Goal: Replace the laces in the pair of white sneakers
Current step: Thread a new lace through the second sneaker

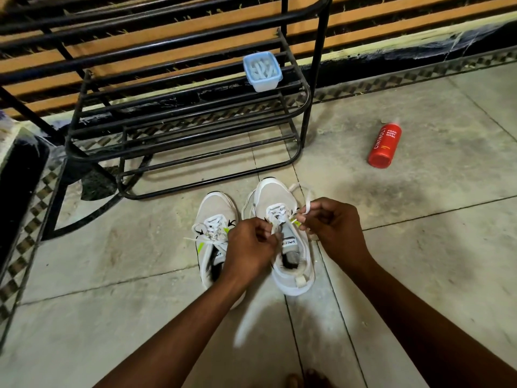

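Two white sneakers stand side by side on the tiled floor, toes pointing away from me. The left sneaker (pixel 215 217) is laced, and its lace ends trail to the left. Over the right sneaker (pixel 279 200) my left hand (pixel 251 247) pinches one end of its white lace (pixel 275 217) beside the tongue. My right hand (pixel 333 219) pinches the other end, which loops up past the fingers toward the toe. A blue plastic container (pixel 263 71) holding pale laces sits on the shoe rack.
A black metal shoe rack (pixel 181 121) stands just beyond the sneakers. A red body wash bottle (pixel 385 145) lies on the floor at the right. A dark wall base runs along the far edge. My toes (pixel 305 379) show at the bottom.
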